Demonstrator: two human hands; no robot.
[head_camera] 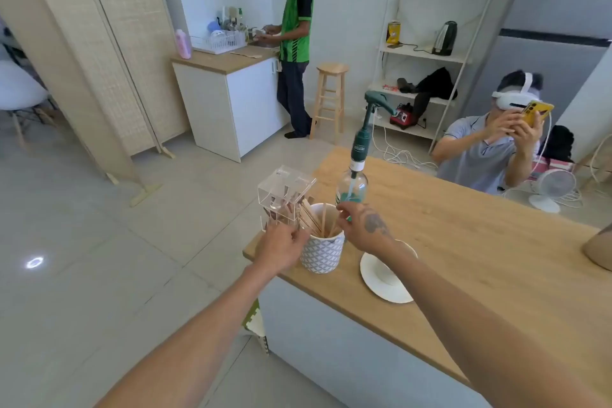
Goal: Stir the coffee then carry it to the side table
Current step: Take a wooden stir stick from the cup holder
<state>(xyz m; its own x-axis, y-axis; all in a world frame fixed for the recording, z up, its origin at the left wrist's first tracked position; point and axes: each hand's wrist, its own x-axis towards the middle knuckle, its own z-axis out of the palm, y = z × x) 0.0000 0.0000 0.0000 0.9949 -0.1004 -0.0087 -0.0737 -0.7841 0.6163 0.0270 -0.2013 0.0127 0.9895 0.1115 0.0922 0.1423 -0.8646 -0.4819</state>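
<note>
A white cup with a grey pattern stands near the left corner of the wooden counter and holds several wooden stir sticks. My left hand grips the cup's left side, fingers curled at its rim. My right hand reaches over the cup, thumb and forefinger pinched on the top of one stick. A white saucer lies just right of the cup, partly under my right forearm. No coffee is visible.
A clear acrylic box stands behind the cup and a glass syrup bottle with a green pump just beyond it. One person sits behind the counter holding a phone; another stands at the far sink cabinet. A wooden stool stands nearby.
</note>
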